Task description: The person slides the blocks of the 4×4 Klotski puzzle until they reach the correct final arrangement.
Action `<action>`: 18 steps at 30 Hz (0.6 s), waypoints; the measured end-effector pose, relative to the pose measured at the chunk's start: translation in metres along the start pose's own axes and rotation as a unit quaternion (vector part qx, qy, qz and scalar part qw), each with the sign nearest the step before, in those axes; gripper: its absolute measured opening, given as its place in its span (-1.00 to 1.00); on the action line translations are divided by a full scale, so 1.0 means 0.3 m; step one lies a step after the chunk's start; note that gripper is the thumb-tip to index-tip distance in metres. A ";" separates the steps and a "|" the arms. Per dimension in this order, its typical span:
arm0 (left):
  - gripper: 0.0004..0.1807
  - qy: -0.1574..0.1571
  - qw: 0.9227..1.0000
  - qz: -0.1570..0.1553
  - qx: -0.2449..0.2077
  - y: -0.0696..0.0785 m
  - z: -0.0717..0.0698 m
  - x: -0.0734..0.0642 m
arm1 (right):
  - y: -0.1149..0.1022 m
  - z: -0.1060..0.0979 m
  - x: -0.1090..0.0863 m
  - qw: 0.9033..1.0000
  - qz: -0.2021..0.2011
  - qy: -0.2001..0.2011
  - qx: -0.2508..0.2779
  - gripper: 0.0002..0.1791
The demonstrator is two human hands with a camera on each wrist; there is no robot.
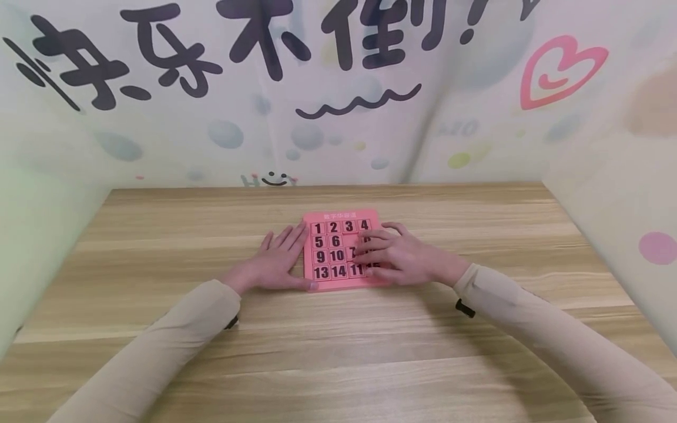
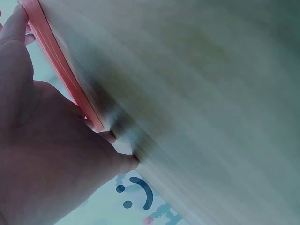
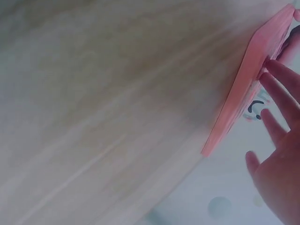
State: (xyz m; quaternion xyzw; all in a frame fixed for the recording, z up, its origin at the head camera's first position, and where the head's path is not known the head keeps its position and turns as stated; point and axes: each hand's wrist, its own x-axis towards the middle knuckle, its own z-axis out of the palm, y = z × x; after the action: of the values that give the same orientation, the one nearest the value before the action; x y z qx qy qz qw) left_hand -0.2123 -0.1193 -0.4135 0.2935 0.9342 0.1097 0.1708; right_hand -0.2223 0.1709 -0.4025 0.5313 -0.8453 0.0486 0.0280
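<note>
A pink sliding number puzzle [image 1: 344, 285] lies flat on the table, its black-numbered tiles facing up. Along its left side rests my left hand [image 1: 277, 263], fingers extended and thumb at the lower left corner. In the left wrist view that hand touches the pink edge [image 2: 61, 65]. My right hand [image 1: 409, 258] reaches over the right columns, fingertips on or just over the tiles near the 7, partly hiding the numbers there. To the right of the 6 tile [image 1: 335, 241] is a gap. The right wrist view has the puzzle's side [image 3: 234, 103] beneath spread, slightly bent fingers.
The wood-grain table [image 1: 338, 352] ends at a white back wall [image 1: 344, 147] with large black characters and coloured spots. Side walls stand at left and right. Dark bands [image 1: 465, 308] show at both sleeve cuffs.
</note>
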 end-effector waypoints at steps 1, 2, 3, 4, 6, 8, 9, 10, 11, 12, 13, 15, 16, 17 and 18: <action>0.22 0.000 1.000 0.000 -0.001 0.002 -0.001 -0.002 | 0.001 0.000 0.000 1.000 0.005 -0.002 0.001 -0.58; 0.22 0.000 1.000 0.001 -0.003 0.003 -0.002 -0.004 | 0.002 0.000 0.000 1.000 0.011 -0.003 0.002 -0.58; 0.22 0.000 1.000 0.001 -0.003 0.002 -0.001 -0.003 | 0.002 0.000 0.000 1.000 0.016 -0.003 0.002 -0.58; 0.22 0.001 1.000 0.003 -0.002 0.001 0.000 -0.003 | 0.004 0.000 0.002 1.000 0.020 -0.002 0.000 -0.58; 0.21 0.004 1.000 0.005 -0.001 0.000 0.000 -0.003 | 0.007 0.001 0.005 1.000 0.028 0.000 -0.004 -0.57; 0.21 0.006 1.000 0.008 -0.002 -0.002 0.002 -0.003 | 0.010 0.002 0.008 0.999 0.038 -0.001 -0.016 -0.55; 0.21 0.007 1.000 0.007 -0.003 -0.002 0.003 -0.002 | 0.012 0.003 0.010 0.999 0.044 -0.005 -0.021 -0.54; 0.21 0.008 1.000 0.009 -0.003 -0.003 0.004 -0.002 | 0.012 0.005 0.011 0.998 0.051 -0.008 -0.026 -0.53; 0.21 0.008 1.000 0.009 -0.005 -0.003 0.004 -0.002 | 0.012 0.005 0.011 0.998 0.057 -0.013 -0.031 -0.51; 0.21 0.007 1.000 0.008 -0.005 -0.004 0.006 -0.002 | 0.011 0.006 0.011 0.997 0.061 -0.017 -0.033 -0.51; 0.21 0.006 1.000 0.007 -0.004 -0.004 0.007 -0.001 | 0.010 0.006 0.009 0.998 0.061 -0.019 -0.030 -0.51; 0.22 0.005 1.000 0.006 -0.006 -0.005 0.007 -0.001 | 0.004 0.004 0.005 0.998 0.051 -0.020 -0.020 -0.53; 0.22 0.005 1.000 0.007 -0.006 -0.005 0.006 -0.001 | 0.000 0.002 0.002 0.999 0.041 -0.016 -0.012 -0.54; 0.22 0.004 1.000 0.006 -0.006 -0.005 0.005 -0.002 | -0.005 0.000 -0.002 0.999 0.029 -0.013 -0.004 -0.55; 0.21 0.004 1.000 0.006 -0.005 -0.005 0.004 -0.002 | -0.010 -0.002 -0.006 1.000 0.017 -0.010 0.007 -0.58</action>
State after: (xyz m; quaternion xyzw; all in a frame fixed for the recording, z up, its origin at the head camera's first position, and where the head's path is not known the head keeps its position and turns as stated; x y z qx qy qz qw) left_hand -0.2120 -0.1207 -0.4148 0.2976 0.9326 0.1163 0.1678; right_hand -0.2188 0.1714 -0.4019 0.5173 -0.8543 0.0493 0.0148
